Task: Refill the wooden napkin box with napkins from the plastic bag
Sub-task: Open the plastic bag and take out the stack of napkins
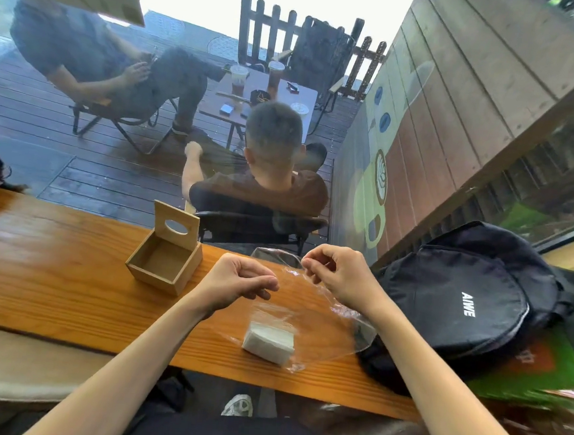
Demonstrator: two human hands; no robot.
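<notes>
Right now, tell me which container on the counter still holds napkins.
The clear plastic bag, napkin stack inside. The wooden napkin box stands open and empty.

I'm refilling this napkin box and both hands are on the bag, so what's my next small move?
Probably pull the bag mouth open: both hands pinch the clear plastic bag, the napkin stack is still inside, and the wooden box sits open and empty.

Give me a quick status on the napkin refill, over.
Left hand and right hand pinching the plastic bag mouth. Napkins still inside bag. Wooden box open, empty, left of bag. Backpack to the right, not blocking.
</notes>
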